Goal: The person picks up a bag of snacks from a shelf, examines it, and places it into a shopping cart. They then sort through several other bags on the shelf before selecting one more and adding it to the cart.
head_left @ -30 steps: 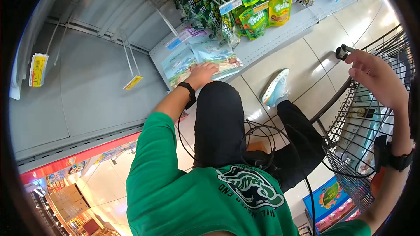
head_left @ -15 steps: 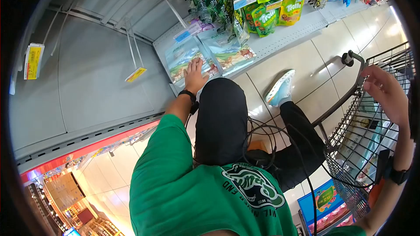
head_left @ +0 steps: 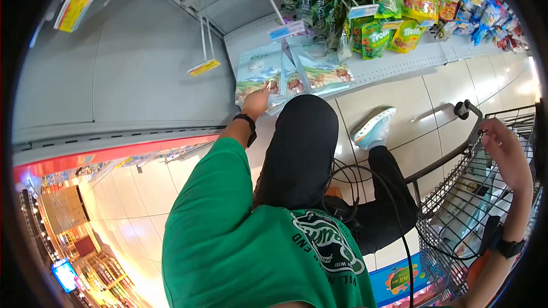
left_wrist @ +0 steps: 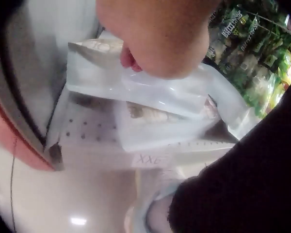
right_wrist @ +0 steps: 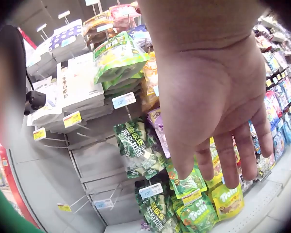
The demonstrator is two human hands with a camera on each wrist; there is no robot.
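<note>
Two light-blue pouches with a landscape print lie side by side on the bottom shelf in the head view, a left one and a right one. Part of another shows between them. My left hand grips the near edge of the left pouch with curled fingers. In the left wrist view, that pouch's pale bottom is raised over another pouch; most fingers are hidden. My right hand holds nothing, its fingers straight in the right wrist view. It hovers by the handle of the shopping cart.
Dark green snack packs and Trolli candy bags hang above the shelf. A hook's price tag juts out at left. My bent knee is close beside the left forearm. Loose cables loop over my legs.
My left hand has gone from lying flat on the left pouch to gripping its near edge. The pouch has shifted, showing more of one beneath. The head view has turned; the right hand stays by the cart.
</note>
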